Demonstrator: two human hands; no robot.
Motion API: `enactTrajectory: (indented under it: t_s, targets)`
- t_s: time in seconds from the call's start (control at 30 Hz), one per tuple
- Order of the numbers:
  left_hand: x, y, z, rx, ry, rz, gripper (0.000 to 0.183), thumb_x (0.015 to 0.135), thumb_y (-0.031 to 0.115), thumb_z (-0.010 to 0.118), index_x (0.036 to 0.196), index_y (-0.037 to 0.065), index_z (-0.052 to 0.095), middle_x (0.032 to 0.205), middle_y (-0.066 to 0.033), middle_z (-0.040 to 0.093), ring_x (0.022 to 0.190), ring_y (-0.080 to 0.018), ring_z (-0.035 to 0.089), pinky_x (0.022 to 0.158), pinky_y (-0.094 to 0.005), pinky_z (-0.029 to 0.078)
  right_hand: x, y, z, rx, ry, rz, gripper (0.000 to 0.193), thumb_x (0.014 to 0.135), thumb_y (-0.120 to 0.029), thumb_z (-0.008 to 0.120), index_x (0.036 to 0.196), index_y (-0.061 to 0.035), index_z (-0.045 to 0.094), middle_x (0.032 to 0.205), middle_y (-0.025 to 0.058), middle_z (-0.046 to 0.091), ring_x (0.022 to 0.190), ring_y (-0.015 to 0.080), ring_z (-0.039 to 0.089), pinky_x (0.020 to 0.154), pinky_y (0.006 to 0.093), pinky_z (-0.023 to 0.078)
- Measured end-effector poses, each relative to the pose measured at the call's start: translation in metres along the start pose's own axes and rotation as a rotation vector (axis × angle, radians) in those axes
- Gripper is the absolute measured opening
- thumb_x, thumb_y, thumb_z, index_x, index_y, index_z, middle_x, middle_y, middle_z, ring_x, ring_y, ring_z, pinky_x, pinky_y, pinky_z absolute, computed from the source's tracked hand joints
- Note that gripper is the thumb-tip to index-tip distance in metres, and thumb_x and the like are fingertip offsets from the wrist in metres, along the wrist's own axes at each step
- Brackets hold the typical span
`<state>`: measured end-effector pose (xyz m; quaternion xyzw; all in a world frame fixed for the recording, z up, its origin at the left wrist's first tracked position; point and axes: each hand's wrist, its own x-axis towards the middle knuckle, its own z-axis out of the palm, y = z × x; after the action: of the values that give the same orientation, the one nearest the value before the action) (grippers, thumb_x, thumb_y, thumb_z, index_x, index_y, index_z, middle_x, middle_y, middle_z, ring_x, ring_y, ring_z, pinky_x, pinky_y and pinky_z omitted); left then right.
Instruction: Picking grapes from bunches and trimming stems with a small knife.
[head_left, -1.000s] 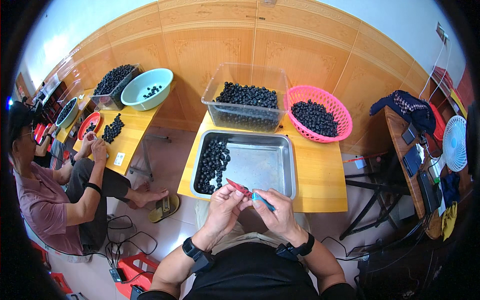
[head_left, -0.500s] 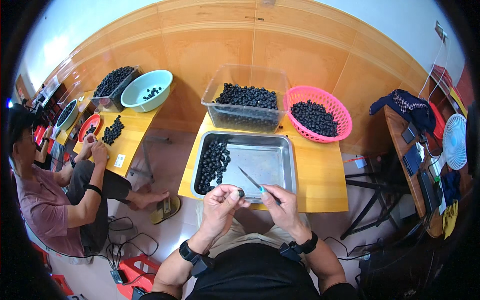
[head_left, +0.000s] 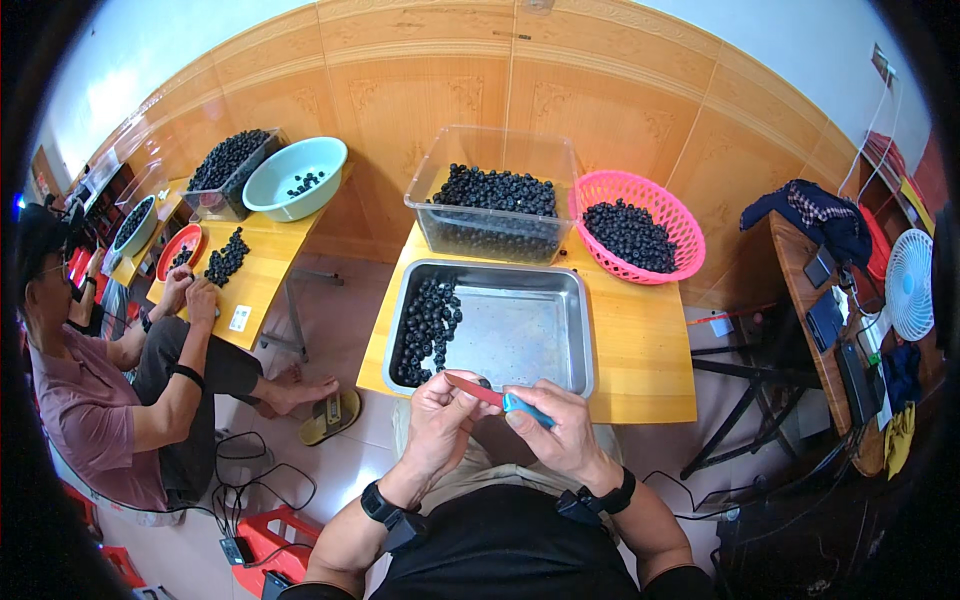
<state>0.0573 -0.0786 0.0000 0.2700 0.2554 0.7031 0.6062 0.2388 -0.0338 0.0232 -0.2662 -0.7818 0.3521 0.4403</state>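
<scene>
My right hand (head_left: pixel 555 420) grips the blue handle of a small knife (head_left: pixel 530 408). Its blade, which looks reddish here, points left and lies across the fingertips of my left hand (head_left: pixel 440 415). Between those fingers is a small dark round fruit (head_left: pixel 485 383), mostly hidden by the blade and fingers. Both hands are over the near edge of a metal tray (head_left: pixel 583 330). A heap of dark round fruits (head_left: pixel 428 325) lies along the tray's left side.
Behind the tray stand a clear plastic bin (head_left: pixel 490 240) and a pink basket (head_left: pixel 690 235), both holding dark fruits, on a yellow table (head_left: pixel 645 370). At left a person (head_left: pixel 110 410) sits by another table with a pale green basin (head_left: pixel 325 165). A fan (head_left: pixel 910 280) stands far right.
The knife has swung from pointing up over the tray to lying leftward across the fruit in my left hand. My right hand has turned and moved slightly closer to the left.
</scene>
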Motion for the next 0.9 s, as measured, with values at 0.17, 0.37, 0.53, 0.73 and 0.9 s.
enactTrajectory:
  t_s: [0.17, 0.37, 0.53, 0.73, 0.9]
  targets:
    - [-0.002, -0.001, -0.001, -0.007, -0.001, 0.0, 0.016, 0.098, 0.01, 0.065, 0.111, 0.0, 0.062, 0.097, -0.0078, 0.069, 0.087, -0.0172, 0.071, 0.08, -0.0327, 0.061, 0.001, -0.003, 0.001, -0.086, 0.032, -0.062, 0.034, 0.094, -0.027, 0.072, 0.113, 0.0012, 0.07, 0.073, 0.0116, 0.06, 0.059, 0.0232, 0.059, 0.053, 0.034, 0.046]
    - [-0.004, 0.001, 0.0, -0.016, 0.012, 0.002, 0.017, 0.098, 0.012, 0.066, 0.11, 0.001, 0.063, 0.095, -0.0069, 0.069, 0.088, -0.0161, 0.07, 0.08, -0.0328, 0.061, -0.001, -0.004, 0.002, -0.083, 0.04, -0.08, 0.034, 0.094, -0.027, 0.073, 0.113, 0.0005, 0.07, 0.073, 0.0112, 0.06, 0.059, 0.0234, 0.06, 0.053, 0.0343, 0.046]
    - [-0.006, 0.003, 0.0, 0.002, -0.046, 0.003, 0.015, 0.098, 0.013, 0.067, 0.108, 0.001, 0.064, 0.094, -0.0065, 0.069, 0.085, -0.0146, 0.069, 0.08, -0.0333, 0.061, 0.001, -0.005, 0.003, -0.057, 0.057, -0.038, 0.033, 0.094, -0.026, 0.072, 0.111, 0.0022, 0.071, 0.075, 0.0117, 0.063, 0.061, 0.0225, 0.06, 0.055, 0.0333, 0.047]
    - [-0.009, 0.003, 0.001, 0.018, -0.019, -0.013, 0.014, 0.098, 0.014, 0.067, 0.106, 0.002, 0.065, 0.093, -0.0054, 0.069, 0.08, -0.0122, 0.067, 0.08, -0.034, 0.061, -0.003, 0.008, 0.0, 0.077, 0.062, 0.098, 0.033, 0.096, -0.024, 0.071, 0.113, 0.0037, 0.07, 0.081, 0.0106, 0.066, 0.07, 0.0139, 0.061, 0.062, 0.0278, 0.046]
    - [-0.01, 0.0, -0.003, 0.094, -0.028, -0.13, 0.016, 0.098, 0.013, 0.067, 0.107, 0.0, 0.066, 0.095, -0.0077, 0.071, 0.081, -0.0136, 0.069, 0.08, -0.0328, 0.061, 0.006, -0.01, 0.001, 0.211, -0.053, 0.137, 0.034, 0.096, -0.025, 0.072, 0.114, 0.0038, 0.07, 0.082, 0.0073, 0.065, 0.072, 0.0103, 0.059, 0.064, 0.0266, 0.047]
